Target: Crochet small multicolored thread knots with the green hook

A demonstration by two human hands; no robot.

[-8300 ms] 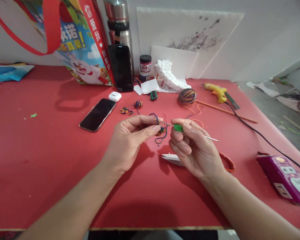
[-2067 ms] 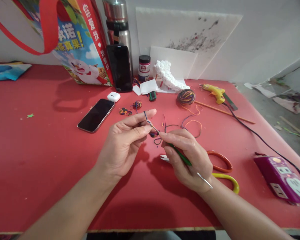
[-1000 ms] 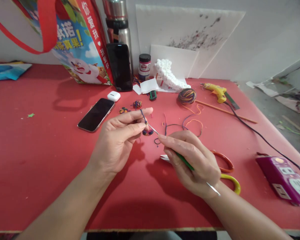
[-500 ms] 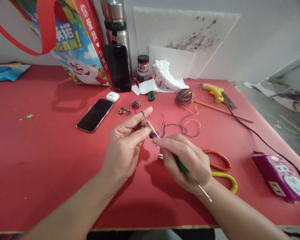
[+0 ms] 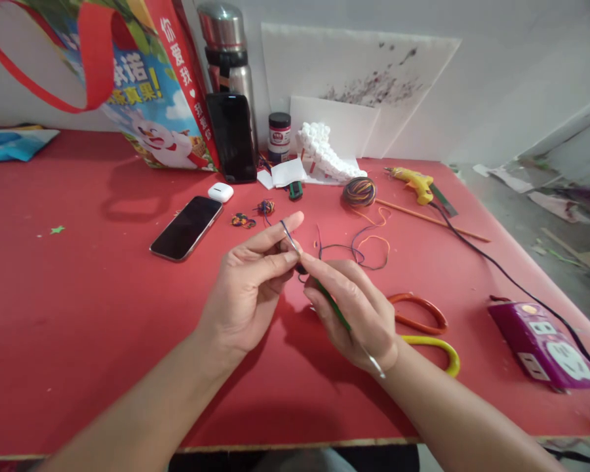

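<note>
Between the thumb and fingers of my left hand (image 5: pixel 248 288) a small dark crocheted piece is pinched, mostly hidden. A dark blue strand of yarn (image 5: pixel 284 226) loops over its raised index finger. My right hand (image 5: pixel 356 308) is closed around a crochet hook (image 5: pixel 332 303) with a green grip and metal ends. The hook's front end lies at the left fingertips, against the yarn. Beyond the hands are a ball of multicoloured yarn (image 5: pixel 359 191), a smaller tangle of yarn (image 5: pixel 265 207) and a little crocheted piece (image 5: pixel 243 221). Scissors (image 5: pixel 425 308) lie partly under my right hand.
A phone (image 5: pixel 187 228) and a white earbud case (image 5: pixel 221 192) lie at the left. A second phone (image 5: pixel 232 137) leans on a steel flask (image 5: pixel 223 29) beside a gift bag (image 5: pixel 162 131). At the right are a yellow glue gun (image 5: pixel 413 182) and a purple power strip (image 5: pixel 545 341).
My right hand has moved up and left to the left fingertips, pushing the hook's front end further in toward the yarn loop. The left hand has barely moved.
</note>
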